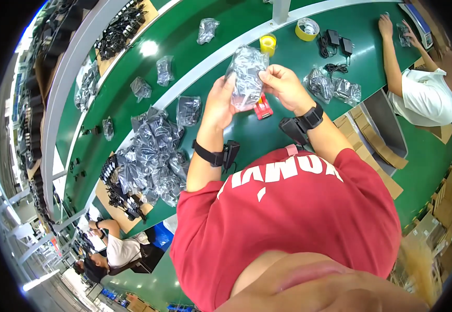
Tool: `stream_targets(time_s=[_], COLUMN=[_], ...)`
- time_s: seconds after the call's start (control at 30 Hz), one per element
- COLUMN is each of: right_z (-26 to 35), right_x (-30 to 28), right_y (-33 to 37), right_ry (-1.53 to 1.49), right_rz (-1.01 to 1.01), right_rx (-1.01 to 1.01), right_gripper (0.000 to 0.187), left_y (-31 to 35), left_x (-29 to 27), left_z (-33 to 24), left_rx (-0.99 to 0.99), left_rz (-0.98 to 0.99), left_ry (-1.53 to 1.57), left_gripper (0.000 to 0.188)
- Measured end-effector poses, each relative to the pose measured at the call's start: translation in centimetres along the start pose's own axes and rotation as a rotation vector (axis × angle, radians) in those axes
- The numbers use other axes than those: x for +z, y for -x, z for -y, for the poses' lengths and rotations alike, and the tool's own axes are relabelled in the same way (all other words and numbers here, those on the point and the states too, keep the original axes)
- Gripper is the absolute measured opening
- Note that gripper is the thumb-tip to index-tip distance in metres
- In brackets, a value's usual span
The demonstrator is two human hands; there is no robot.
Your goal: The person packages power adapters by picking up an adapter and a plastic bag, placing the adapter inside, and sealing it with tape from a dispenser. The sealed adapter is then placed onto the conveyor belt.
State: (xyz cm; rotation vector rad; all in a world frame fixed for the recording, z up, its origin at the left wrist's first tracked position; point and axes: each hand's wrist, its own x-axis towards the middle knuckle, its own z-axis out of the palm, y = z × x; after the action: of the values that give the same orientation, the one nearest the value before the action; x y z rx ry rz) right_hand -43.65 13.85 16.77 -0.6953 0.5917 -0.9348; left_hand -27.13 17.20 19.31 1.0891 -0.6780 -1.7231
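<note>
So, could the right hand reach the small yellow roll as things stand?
Probably not without letting go: the right hand grips the clear bag, though the small yellow roll looks close.

We see a green floor (pixel 426 156) at the right, a long green workbench (pixel 365 65), a grey metal frame (pixel 69 62) at upper left, and a bright strip lamp (pixel 41 280) at lower left.

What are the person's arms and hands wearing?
The left hand and right hand have no gloves. Each wrist wears a black strap, the left strap and the right strap, with a dark, chunky box on its inner side: left box, right box. The forearms are bare below short, plain red sleeves.
</note>
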Motion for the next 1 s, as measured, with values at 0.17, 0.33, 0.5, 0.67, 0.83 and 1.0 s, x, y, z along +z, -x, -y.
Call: stream_targets(time_s=[0.17, 0.33, 0.5, 0.67, 0.83, 1.0], right_z=[-0.1, -0.5, -0.8, -0.7, -1.3, -2.9], right_x=[0.9, 1.5, 2.3, 2.5, 3.0, 4.0], right_y=[1.2, 2.4, 3.4, 4.2, 4.4, 5.0], right_ry=[0.369, 0.351, 0.309, 0.265, 0.179, 0.283], right_rz=[-0.109, -0.091, -0.069, -0.129, -0.159, -0.231], right_rx=[-0.038, -0.023, -0.006, -0.026, -0.037, 0.057], right_gripper=[0.017, 0.018, 0.018, 0.016, 0.017, 0.016], left_y=[3.1, 5.1, 5.0, 5.8, 6.8, 7.8], left_x=[0.8, 1.3, 2.6, 3.7, 4.0, 1.5], left_z=[1.7, 1.9, 2.2, 2.9, 3.9, 5.1], left_rx=[0.322, 0.546, 0.630, 0.630, 0.751, 0.651], left_rz=[-0.134, -0.213, -0.390, -0.537, -0.680, -0.662], left_ry=[-0.687, -1.008, -1.184, -1.310, -1.497, -1.422], left_gripper=[0.071, 0.082, 0.095, 0.102, 0.077, 0.078])
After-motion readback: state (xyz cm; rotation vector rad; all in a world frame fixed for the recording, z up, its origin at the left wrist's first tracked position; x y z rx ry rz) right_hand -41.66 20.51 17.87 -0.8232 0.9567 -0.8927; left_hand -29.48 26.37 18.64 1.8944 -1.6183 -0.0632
